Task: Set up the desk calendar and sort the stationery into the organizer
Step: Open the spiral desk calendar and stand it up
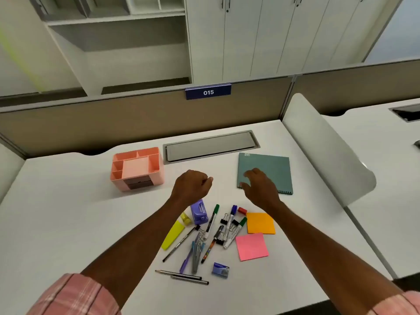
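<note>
A teal spiral-bound desk calendar [272,165] lies flat on the white desk [68,212] at the right. My right hand [259,186] hovers over its near left corner, fingers spread and relaxed. My left hand [193,186] is held above the desk middle with fingers curled, holding nothing. A pink organizer [136,168] with several compartments and dark drawers stands at the left. Near me lies a heap of stationery: markers [231,226], a yellow highlighter [173,234], a purple stapler [199,211], binder clips, pens, two pencils [181,275], orange sticky notes [260,223] and pink sticky notes [251,246].
A grey cable hatch [211,146] is set into the desk behind the organizer and calendar. A beige partition with a blue "015" sign [208,92] bounds the far edge. A white curved divider [325,146] borders the right side. A small blue staple box [220,269] lies near the front.
</note>
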Motion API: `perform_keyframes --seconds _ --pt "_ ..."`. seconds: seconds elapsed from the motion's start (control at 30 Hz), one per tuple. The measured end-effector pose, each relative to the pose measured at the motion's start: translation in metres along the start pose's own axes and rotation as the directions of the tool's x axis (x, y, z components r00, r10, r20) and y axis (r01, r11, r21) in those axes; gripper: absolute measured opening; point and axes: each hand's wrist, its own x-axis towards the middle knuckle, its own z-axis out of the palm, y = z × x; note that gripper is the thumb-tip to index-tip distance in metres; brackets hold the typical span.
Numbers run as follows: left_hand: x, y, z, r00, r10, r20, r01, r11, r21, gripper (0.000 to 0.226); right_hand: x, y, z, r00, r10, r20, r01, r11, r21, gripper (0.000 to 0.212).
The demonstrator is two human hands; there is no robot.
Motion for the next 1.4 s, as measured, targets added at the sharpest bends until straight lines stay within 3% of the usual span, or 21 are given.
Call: perform_keyframes --seconds 0.3,0.53,0.67,0.87,1.1,1.23,1.4 --pt "0.019 0.035 0.053 0.984 -0.116 0.132 0.133 0.984 -0.121 0.048 -0.026 0.069 -0.002 0.977 0.214 0.014 -0.214 0.976 0.032 0.028" --pt "0.038 0.057 0.094 0.962 -0.081 0.259 0.145 0.961 -0.236 0.019 -0.033 0.122 0.005 0.934 0.355 0.029 -0.356 0.931 0.075 0.027" --pt "0.044 0.067 0.111 0.948 -0.081 0.308 0.157 0.961 -0.228 0.027 -0.033 0.142 0.009 0.897 0.441 0.042 -0.443 0.888 0.128 0.033" --pt "0.058 0.073 0.138 0.923 -0.149 0.355 0.219 0.962 -0.165 0.055 -0.028 0.161 0.018 0.849 0.524 0.067 -0.522 0.813 0.257 0.044" --pt "0.073 0.074 0.168 0.862 -0.3 0.408 0.38 0.916 -0.13 0.042 -0.019 0.172 0.038 0.791 0.612 0.026 -0.588 0.747 0.309 0.038" --pt "0.08 0.077 0.176 0.859 -0.294 0.419 0.412 0.883 -0.224 0.033 -0.014 0.168 0.036 0.759 0.651 -0.013 -0.592 0.699 0.401 0.024" --pt "0.083 0.066 0.182 0.838 -0.334 0.431 0.517 0.74 -0.431 0.041 -0.01 0.157 0.023 0.681 0.733 0.005 -0.595 0.549 0.587 0.018"
